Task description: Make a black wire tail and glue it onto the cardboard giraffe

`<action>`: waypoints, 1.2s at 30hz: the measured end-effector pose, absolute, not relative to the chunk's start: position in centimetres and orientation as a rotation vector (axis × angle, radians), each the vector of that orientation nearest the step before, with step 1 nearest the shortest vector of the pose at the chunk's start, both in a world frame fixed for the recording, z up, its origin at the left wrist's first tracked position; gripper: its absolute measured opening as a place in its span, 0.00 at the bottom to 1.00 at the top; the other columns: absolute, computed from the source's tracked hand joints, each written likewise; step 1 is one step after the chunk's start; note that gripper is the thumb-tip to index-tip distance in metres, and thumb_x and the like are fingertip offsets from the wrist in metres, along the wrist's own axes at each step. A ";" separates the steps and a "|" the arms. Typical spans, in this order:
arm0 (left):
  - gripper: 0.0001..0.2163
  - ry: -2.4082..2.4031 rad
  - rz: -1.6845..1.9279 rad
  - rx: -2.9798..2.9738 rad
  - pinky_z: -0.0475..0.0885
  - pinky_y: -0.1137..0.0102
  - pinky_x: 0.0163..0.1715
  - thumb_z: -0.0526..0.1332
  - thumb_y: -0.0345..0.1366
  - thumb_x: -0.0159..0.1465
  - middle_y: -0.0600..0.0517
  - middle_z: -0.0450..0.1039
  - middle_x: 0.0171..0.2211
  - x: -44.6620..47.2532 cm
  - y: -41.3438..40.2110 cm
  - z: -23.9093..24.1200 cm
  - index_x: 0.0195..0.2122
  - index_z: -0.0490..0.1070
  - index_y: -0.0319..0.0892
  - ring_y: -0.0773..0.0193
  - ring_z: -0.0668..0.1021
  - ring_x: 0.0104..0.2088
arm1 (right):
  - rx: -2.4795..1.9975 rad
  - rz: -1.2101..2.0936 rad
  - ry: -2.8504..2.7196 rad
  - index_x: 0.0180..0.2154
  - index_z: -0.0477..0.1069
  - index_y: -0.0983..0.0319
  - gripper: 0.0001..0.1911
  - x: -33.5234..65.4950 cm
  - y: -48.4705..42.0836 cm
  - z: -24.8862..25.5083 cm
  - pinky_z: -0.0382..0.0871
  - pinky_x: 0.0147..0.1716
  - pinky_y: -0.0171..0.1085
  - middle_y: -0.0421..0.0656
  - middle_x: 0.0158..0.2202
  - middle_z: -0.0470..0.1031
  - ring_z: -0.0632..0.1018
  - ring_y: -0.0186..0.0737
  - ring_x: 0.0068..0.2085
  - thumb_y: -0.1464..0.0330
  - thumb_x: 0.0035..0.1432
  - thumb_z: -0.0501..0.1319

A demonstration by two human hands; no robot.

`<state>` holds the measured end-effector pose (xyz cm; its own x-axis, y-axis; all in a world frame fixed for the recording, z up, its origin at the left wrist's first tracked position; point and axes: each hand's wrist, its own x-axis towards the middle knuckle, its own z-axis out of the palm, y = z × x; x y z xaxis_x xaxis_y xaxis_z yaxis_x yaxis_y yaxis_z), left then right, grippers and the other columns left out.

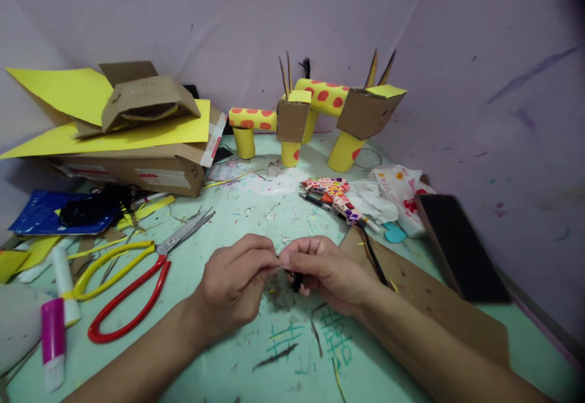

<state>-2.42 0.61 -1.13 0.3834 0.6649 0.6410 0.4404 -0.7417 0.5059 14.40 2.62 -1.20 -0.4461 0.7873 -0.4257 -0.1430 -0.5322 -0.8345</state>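
**Both hands meet over a small black tuft**

Forearms come in from the near edge of the tabletop (219, 360), and the two hands meet fingertip to fingertip just inside that edge, about midway along it. The left hand (233, 284) is curled, thumb and forefinger pressed together where they touch the other hand; what lies between them is too small to tell. The right hand (320, 272) is closed too, its fingers gripping a black tuft (297, 282) that hangs just under them, close above the scribbled green marks on the pale surface.

Toward the left edge lie large scissors (137, 275) with one red and one yellow loop, blades pointing at the middle of the tabletop. Near the near-left corner is a glue stick (53, 339) with a pink band, a white one just beside it.

Right of the hands a brown cardboard sheet (434, 299) runs along the right edge, with a dark phone (459, 247) resting on it, screen black. Beyond the hands sits a flower-patterned glue gun (336, 196), beside a crumpled plastic bag (402, 192).

At the far edge stand giraffe figures (320, 116) – yellow tubes with red spots and cardboard-box heads. The far-left corner holds a cardboard box (137, 165) under yellow paper sheets (114, 135), with black yarn (94, 203) on a blue packet (41, 211) in front – paper scraps all round.
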 end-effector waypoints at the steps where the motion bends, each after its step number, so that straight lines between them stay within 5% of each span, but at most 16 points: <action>1: 0.08 0.992 1.269 2.359 0.71 0.75 0.30 0.54 0.23 0.59 0.48 0.73 0.30 -2.4 0.6 -1.1 0.31 0.71 0.40 0.66 0.76 0.31 | -1.147 1.976 -1.046 0.22 0.73 0.65 0.10 14.4 2.6 -1.2 0.59 0.13 0.26 0.34 0.15 0.69 0.66 0.24 0.14 0.65 0.36 0.69; 7: 0.08 1.136 1.094 1.912 0.67 0.73 0.27 0.55 0.30 0.60 0.53 0.68 0.25 -1.9 0.3 -0.8 0.23 0.64 0.41 0.68 0.71 0.26 | -1.118 1.745 -1.271 0.22 0.73 0.64 0.08 14.2 2.2 -0.6 0.62 0.18 0.28 0.35 0.15 0.69 0.67 0.26 0.17 0.66 0.41 0.67; 17: 0.05 1.312 1.139 1.256 0.66 0.77 0.18 0.61 0.35 0.55 0.58 0.68 0.20 -0.6 -0.4 -0.9 0.29 0.66 0.41 0.71 0.71 0.19 | -1.042 1.487 -1.387 0.26 0.76 0.63 0.05 13.9 1.6 -1.3 0.67 0.24 0.30 0.39 0.22 0.75 0.73 0.31 0.23 0.68 0.47 0.62; 27: 0.07 1.618 1.151 1.672 0.62 0.76 0.16 0.58 0.33 0.55 0.57 0.66 0.14 -0.5 -0.6 -0.9 0.21 0.70 0.40 0.71 0.67 0.16 | -1.125 1.311 -1.533 0.28 0.77 0.63 0.08 13.8 1.2 -2.0 0.68 0.26 0.34 0.43 0.25 0.77 0.74 0.35 0.25 0.68 0.48 0.60; 36: 0.07 1.604 1.087 1.962 0.60 0.75 0.19 0.53 0.31 0.58 0.58 0.62 0.17 -0.7 -0.8 -1.1 0.23 0.63 0.42 0.70 0.65 0.19 | -1.142 1.300 -1.535 0.31 0.78 0.63 0.09 13.4 0.8 -2.0 0.70 0.28 0.35 0.45 0.28 0.79 0.76 0.37 0.27 0.68 0.49 0.61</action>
